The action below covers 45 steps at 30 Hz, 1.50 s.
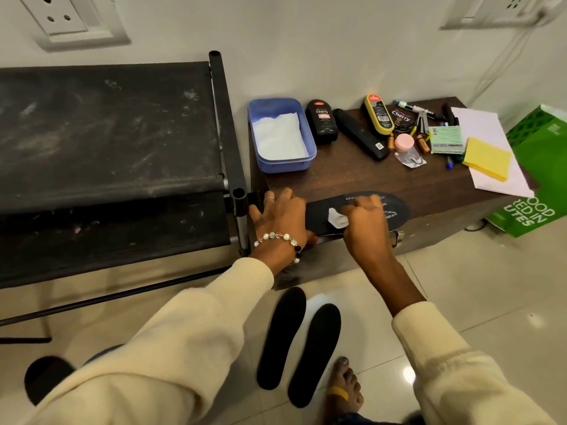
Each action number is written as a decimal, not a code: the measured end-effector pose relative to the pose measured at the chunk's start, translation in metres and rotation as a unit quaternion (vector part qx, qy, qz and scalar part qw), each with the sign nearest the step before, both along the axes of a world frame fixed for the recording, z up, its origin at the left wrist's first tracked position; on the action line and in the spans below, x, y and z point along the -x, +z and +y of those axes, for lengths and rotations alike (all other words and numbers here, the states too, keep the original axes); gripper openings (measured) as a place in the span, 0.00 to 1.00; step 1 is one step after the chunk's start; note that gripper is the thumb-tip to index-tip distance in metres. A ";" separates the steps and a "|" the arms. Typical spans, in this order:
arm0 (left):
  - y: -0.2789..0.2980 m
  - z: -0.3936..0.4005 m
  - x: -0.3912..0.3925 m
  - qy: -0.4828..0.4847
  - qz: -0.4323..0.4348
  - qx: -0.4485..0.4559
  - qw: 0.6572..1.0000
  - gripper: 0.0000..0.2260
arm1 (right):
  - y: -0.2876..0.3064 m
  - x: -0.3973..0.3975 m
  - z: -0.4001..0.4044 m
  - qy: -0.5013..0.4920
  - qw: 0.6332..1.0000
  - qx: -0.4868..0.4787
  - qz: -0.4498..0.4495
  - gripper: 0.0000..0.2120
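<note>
1 black insole (395,207) lies flat along the near edge of the dark wooden table (352,179), its length running left to right, its rounded end pointing right, with pale printed lettering on its upper face. The left hand (282,216) lies flat with fingers spread at the insole's left end, and the right hand (365,219) covers its middle. 1 small, crumpled white wipe (336,218) sits on the insole's middle, touching the black surface, pinched under the right hand's curled fingers.
</note>
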<state>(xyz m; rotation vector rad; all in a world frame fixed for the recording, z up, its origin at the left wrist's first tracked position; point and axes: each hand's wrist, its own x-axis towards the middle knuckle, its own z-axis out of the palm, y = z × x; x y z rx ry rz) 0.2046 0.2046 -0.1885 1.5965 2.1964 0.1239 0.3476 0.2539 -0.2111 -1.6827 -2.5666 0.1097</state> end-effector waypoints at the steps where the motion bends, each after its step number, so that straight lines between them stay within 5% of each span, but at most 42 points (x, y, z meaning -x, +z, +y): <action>1: -0.001 0.000 -0.001 0.001 0.001 -0.002 1.000 0.28 | 0.001 0.005 -0.004 0.024 1.000 -0.001 0.007 0.16; 5: -0.004 0.000 -0.001 0.009 0.012 -0.022 1.000 0.23 | 0.000 0.013 -0.012 0.134 0.991 0.016 0.020 0.14; 11: 0.001 0.001 0.000 -0.004 0.003 0.004 1.000 0.30 | -0.002 -0.010 -0.008 -0.001 0.999 -0.018 0.035 0.18; 17: 0.001 -0.001 -0.001 0.001 0.007 -0.006 1.000 0.27 | 0.003 0.004 -0.019 0.116 0.992 -0.013 0.048 0.10; 22: 0.003 -0.001 -0.001 -0.005 0.004 0.003 1.000 0.30 | 0.001 -0.017 -0.018 -0.020 0.999 -0.008 0.040 0.18; 28: -0.001 -0.001 -0.002 0.003 0.011 -0.012 1.000 0.26 | -0.001 0.004 -0.033 0.117 0.991 -0.007 0.062 0.09; 34: 0.002 -0.002 0.000 -0.006 0.006 -0.001 1.000 0.30 | 0.001 -0.011 -0.031 -0.022 0.999 -0.012 0.022 0.20; 38: 0.001 -0.002 -0.002 -0.004 0.011 -0.005 1.000 0.30 | 0.014 0.000 -0.034 0.068 0.997 0.032 0.013 0.14; 40: 0.002 -0.002 -0.002 -0.007 0.010 -0.006 1.000 0.29 | 0.019 -0.009 -0.027 0.046 0.992 0.066 0.101 0.10; 42: 0.002 -0.002 -0.002 -0.013 0.013 -0.004 1.000 0.29 | 0.020 -0.026 -0.016 -0.100 0.960 0.093 0.243 0.05; 45: 0.002 -0.001 -0.003 -0.020 0.023 -0.001 1.000 0.29 | 0.022 -0.045 -0.002 -0.306 0.814 0.168 0.463 0.04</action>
